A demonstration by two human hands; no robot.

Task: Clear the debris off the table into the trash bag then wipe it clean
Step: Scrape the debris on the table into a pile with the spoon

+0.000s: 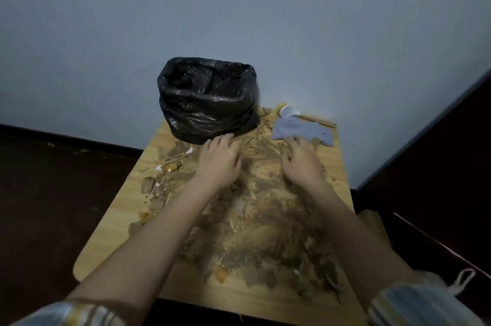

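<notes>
Left hand (219,163): your grip lies flat, fingers apart, just in front of the trash bag (207,99), nearer to it.
Debris (255,222): spread on the desk (106,232), in front of the bag.
Right hand (303,163): flat, holding nothing, right of the bag, fingertips near the cloth (303,130).

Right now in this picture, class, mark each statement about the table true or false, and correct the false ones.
1. The trash bag stands open at the far end of the table. True.
2. The debris has all been cleared away. False: dirt and scraps cover much of the tabletop.
3. The left hand and right hand both rest palm down on the debris. True.
4. The grey cloth lies inside the bag. False: it lies on the table, right of the bag.
5. A brush lies behind the cloth. True.
</notes>
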